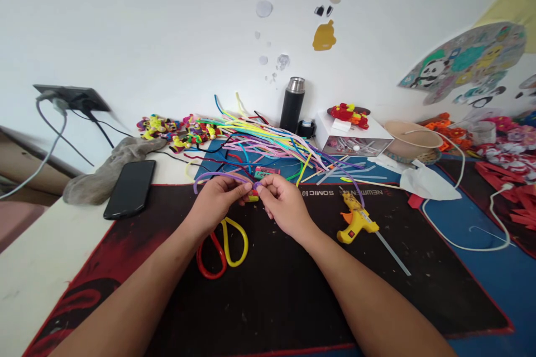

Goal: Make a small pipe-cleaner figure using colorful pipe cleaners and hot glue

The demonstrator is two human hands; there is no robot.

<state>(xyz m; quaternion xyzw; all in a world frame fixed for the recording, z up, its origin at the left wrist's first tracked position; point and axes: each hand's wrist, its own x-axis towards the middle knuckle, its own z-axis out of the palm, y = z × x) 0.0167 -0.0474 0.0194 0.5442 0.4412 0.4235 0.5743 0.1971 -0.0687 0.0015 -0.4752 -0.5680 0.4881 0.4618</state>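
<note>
Both hands meet above the dark mat and pinch a purple pipe cleaner [205,174]. Its left end curves out past my left hand [228,192], whose thumb and fingers are closed on it. My right hand [282,198] grips a small curled purple part [257,184] between thumb and forefinger. Below the left hand lie scissors with one red handle loop and one yellow loop [235,242]; their blades are hidden. A yellow hot glue gun [355,220], a glue stick protruding from its back, rests to the right of my right hand.
Behind the hands spreads a pile of coloured pipe cleaners [268,139]. A black thermos [292,105] and a white box [354,134] stand near the wall. At left is a phone [129,188]; at right, a bowl [412,140] and a white cable [456,246].
</note>
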